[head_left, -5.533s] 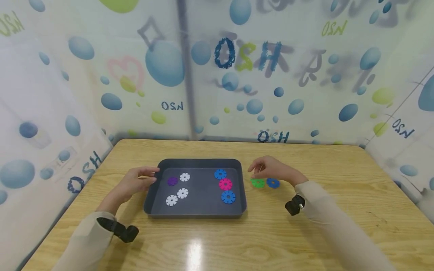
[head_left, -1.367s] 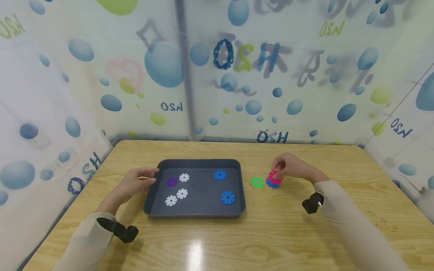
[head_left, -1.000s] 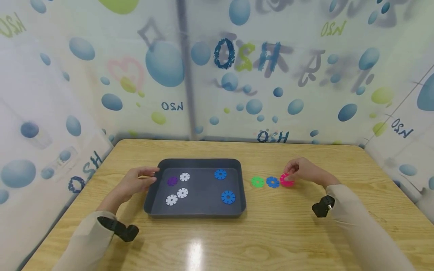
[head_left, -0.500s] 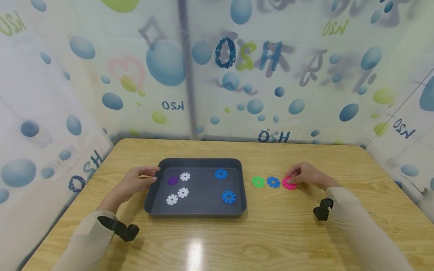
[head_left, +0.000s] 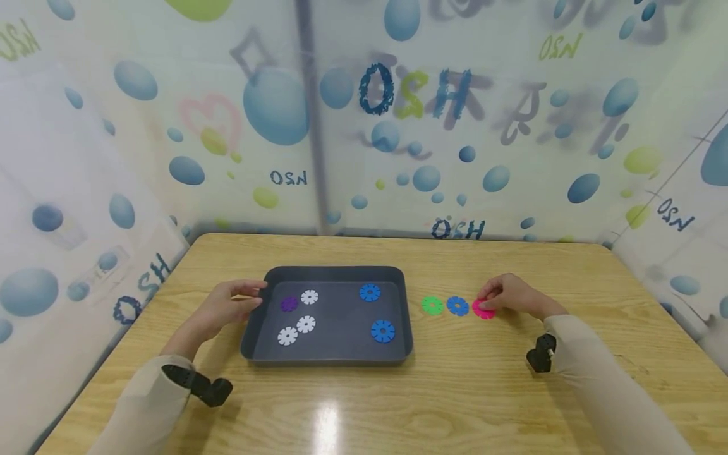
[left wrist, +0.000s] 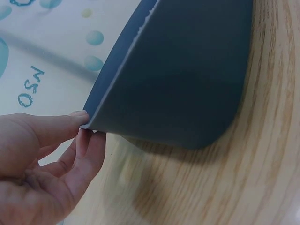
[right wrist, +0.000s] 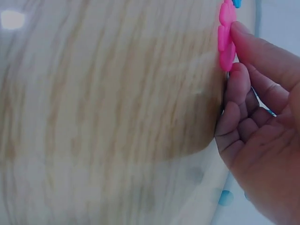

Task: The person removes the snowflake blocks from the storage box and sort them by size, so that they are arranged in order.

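In the head view a dark grey tray (head_left: 335, 363) holds a purple notched building disc (head_left: 289, 304), several white ones and two blue ones. My left hand (head_left: 224, 308) pinches the tray's left rim; the left wrist view shows the thumb above it and fingers beneath. My right hand (head_left: 514, 296) pinches a pink notched disc (head_left: 484, 309) down at the table, right of the tray. In the right wrist view the thumb touches the pink disc's face, and part of the grip is hidden. A green disc (head_left: 432, 305) and a blue disc (head_left: 457, 306) lie left of it in a row.
The wooden table (head_left: 364, 404) reaches back to a patterned curtain (head_left: 364, 158) that also hangs along both sides. Inside the tray, two blue discs (head_left: 383, 330) lie at the right and white discs (head_left: 287, 335) at the left.
My right hand has taken the pink disc out of the tray, carried it right over the blue disc and lowered it beside that disc. My left hand has stayed at the tray rim.
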`<action>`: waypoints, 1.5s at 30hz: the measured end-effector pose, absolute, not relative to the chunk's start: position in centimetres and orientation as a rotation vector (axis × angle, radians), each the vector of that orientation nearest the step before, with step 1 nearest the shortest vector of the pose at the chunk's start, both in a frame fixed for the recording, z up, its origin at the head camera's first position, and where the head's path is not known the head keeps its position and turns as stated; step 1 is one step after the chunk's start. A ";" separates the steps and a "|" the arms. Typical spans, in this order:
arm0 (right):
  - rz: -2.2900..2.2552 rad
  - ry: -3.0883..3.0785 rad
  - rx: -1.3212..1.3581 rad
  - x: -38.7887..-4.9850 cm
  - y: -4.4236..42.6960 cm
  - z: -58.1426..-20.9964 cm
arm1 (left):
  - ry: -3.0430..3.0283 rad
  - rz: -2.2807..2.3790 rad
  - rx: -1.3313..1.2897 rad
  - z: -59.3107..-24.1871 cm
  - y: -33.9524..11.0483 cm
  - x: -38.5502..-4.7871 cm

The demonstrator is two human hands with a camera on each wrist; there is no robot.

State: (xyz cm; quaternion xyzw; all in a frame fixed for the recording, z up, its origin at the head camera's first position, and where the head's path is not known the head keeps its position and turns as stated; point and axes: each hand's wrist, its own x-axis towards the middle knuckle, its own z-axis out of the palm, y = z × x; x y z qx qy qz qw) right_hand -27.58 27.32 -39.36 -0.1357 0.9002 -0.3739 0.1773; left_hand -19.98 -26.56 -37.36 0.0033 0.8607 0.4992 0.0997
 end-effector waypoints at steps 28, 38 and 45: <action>-1.060 2.317 -0.906 -26.7 16.4 -33.5 | 2.552 1.475 0.005 -37.5 -26.6 -20.1; -0.911 2.186 -1.074 -26.0 10.7 -33.5 | 2.554 1.481 0.012 -37.4 -26.4 -20.0; -0.714 2.125 -1.170 -26.3 8.1 -34.3 | 2.554 1.483 0.023 -37.5 -26.5 -20.0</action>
